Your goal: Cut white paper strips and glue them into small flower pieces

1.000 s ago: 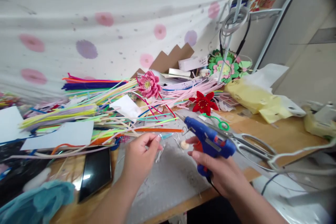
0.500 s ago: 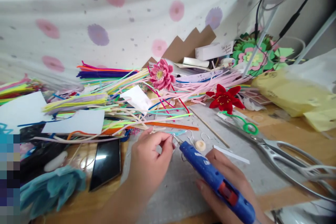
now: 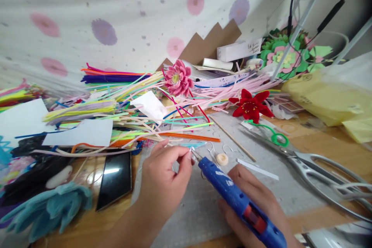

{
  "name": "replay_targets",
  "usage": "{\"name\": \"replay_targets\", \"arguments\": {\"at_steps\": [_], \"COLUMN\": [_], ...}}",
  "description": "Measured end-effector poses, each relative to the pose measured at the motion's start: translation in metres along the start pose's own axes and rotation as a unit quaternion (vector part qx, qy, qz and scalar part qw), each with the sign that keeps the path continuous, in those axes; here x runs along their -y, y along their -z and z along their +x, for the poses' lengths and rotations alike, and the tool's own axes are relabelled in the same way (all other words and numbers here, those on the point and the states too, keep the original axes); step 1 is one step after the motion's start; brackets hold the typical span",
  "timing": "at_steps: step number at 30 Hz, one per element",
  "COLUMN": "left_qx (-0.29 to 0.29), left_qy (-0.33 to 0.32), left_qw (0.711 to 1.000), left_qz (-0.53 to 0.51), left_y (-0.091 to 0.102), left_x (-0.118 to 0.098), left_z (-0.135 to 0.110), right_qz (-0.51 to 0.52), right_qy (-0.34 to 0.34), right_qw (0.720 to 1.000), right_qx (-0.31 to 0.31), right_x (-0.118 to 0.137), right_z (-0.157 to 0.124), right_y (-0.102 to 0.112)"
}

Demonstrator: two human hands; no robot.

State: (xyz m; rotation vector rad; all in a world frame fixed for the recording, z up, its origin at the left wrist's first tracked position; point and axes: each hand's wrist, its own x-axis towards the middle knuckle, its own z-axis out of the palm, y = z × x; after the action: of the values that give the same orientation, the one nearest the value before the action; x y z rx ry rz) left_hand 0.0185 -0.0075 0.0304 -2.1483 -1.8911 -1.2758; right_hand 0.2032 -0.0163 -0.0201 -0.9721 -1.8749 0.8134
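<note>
A blue glue gun [image 3: 229, 190] with a red part in its body is gripped in my right hand [image 3: 255, 197]. Its metal nozzle reaches the fingertips of my left hand [image 3: 164, 174], whose thumb and index finger pinch something tiny and pale, too small to name. Just beyond the nozzle, a small round beige piece [image 3: 222, 159] and a bent wire hook [image 3: 228, 149] lie on the grey mat [image 3: 200, 213]. To the right of them are a white strip [image 3: 258, 169] and a thin wooden stick [image 3: 232, 138].
Large silver scissors [image 3: 302, 162] rest at the right below a red flower [image 3: 251, 105]. A pink flower [image 3: 178, 78] stands among bundled chenille stems [image 3: 116, 77] at the back. On the left lie a black phone [image 3: 114, 180] and a teal flower [image 3: 49, 207].
The camera view has shifted slightly, so the background sits a little differently. Both hands and the glue gun keep nearly the same position, nozzle at the left fingertips.
</note>
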Motion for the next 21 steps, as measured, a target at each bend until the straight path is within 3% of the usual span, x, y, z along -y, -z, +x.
{"name": "replay_targets", "arguments": {"at_steps": [10,21], "left_qx": [-0.010,-0.003], "left_qy": [-0.066,-0.077], "left_qw": [0.998,0.997], "left_qz": [0.022,0.026], "left_y": [0.0007,0.0011], "left_x": [0.0015,0.0016], "left_z": [-0.0009,-0.0008], "right_qz": [-0.021,-0.015], "right_qy": [-0.007,0.000], "right_qw": [1.000,1.000], "right_qx": [-0.009,0.001], "right_x": [0.0028,0.0045], "right_z": [0.0024,0.0037], "right_y": [0.0020,0.0044]}}
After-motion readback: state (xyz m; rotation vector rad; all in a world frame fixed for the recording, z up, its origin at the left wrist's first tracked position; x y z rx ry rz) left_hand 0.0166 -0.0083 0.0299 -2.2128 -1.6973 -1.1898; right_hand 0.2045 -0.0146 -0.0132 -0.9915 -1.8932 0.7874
